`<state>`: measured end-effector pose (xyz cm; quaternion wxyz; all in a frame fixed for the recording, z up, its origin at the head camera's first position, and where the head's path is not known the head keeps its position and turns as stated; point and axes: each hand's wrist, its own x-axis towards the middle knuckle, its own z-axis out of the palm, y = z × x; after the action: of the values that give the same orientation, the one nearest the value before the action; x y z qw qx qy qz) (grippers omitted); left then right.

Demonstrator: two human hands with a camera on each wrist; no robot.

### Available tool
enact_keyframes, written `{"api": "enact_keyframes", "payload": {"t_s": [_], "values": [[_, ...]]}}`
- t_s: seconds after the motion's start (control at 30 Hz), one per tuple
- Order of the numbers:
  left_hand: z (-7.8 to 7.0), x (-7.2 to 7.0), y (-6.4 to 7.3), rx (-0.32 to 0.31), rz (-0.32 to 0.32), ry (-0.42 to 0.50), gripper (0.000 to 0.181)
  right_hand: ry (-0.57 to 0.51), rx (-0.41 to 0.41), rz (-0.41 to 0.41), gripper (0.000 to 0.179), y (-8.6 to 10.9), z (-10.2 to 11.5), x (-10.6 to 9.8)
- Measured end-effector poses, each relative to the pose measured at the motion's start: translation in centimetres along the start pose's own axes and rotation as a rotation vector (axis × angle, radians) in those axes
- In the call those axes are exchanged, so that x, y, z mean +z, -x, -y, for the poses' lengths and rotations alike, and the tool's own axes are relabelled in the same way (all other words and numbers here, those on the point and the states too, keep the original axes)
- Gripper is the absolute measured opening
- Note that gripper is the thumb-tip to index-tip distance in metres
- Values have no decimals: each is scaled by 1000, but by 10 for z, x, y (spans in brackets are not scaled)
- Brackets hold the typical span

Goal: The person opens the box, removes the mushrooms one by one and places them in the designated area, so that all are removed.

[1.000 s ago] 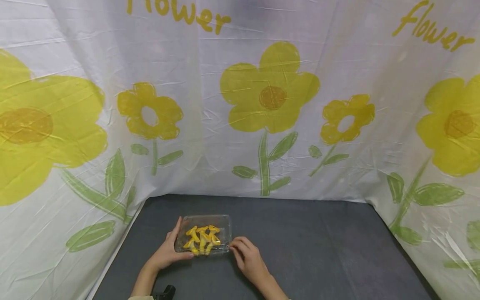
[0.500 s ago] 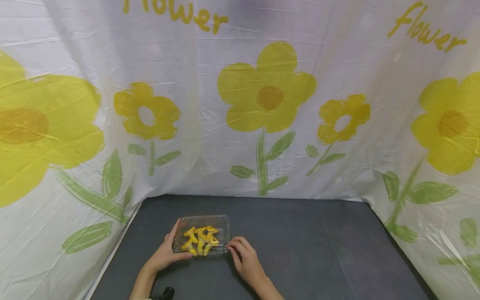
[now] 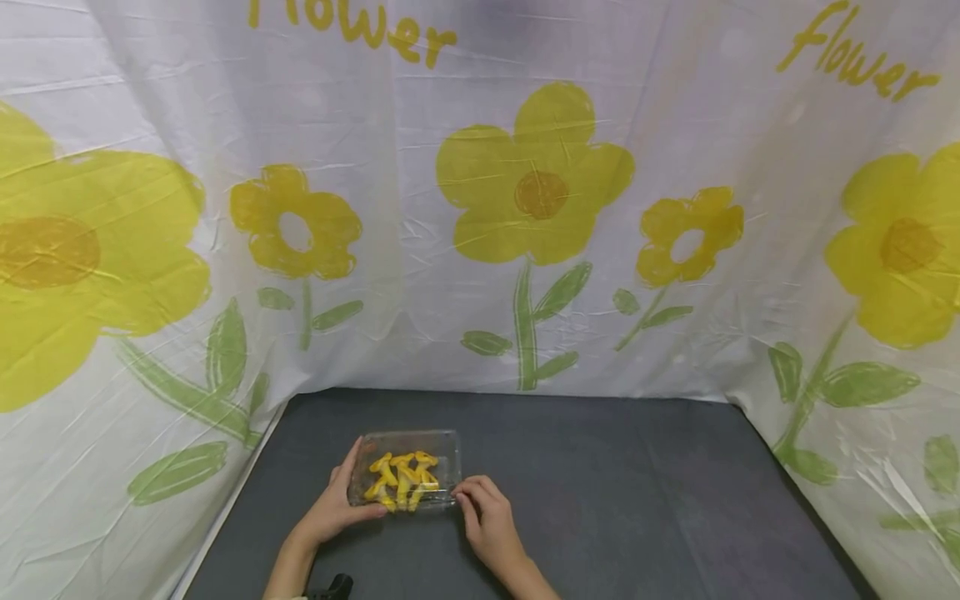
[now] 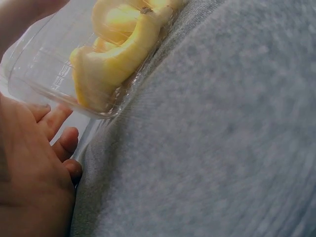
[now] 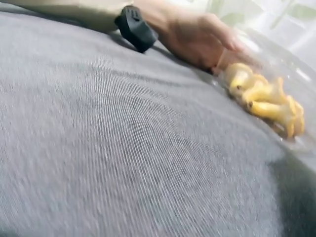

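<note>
A clear plastic box (image 3: 448, 450) with several yellow mushrooms (image 3: 405, 479) in it lies on the dark grey cloth, left of the middle in the head view. My left hand (image 3: 333, 504) grips its left side, thumb along the front edge and fingers around the far left side. At the box's front right corner, my right hand (image 3: 491, 525) pinches the rim between thumb and fingertips. The left wrist view has the left hand (image 4: 34, 168) close beside the box wall, with mushrooms (image 4: 116, 64) seen through the plastic. My right hand does not show in the right wrist view.
Dark grey cloth (image 3: 637, 492) covers the table. White curtains (image 3: 420, 333) printed with yellow flowers enclose its back and sides. A black device (image 5: 136, 29) sits on my left wrist below a light sleeve (image 5: 84, 12).
The right fingertips have shifted slightly inward over the box's front right corner. The left hand and the box stay nearly in place; the head view has moved a little.
</note>
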<state>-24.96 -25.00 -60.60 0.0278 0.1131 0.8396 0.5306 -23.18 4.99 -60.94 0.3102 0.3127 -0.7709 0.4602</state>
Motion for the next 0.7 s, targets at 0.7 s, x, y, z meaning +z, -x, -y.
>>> {"api": "enact_keyframes", "payload": {"t_s": [0.7], "values": [[0, 4, 0, -46, -62, -29, 125, 139, 331, 100, 15, -21, 31, 3]]}}
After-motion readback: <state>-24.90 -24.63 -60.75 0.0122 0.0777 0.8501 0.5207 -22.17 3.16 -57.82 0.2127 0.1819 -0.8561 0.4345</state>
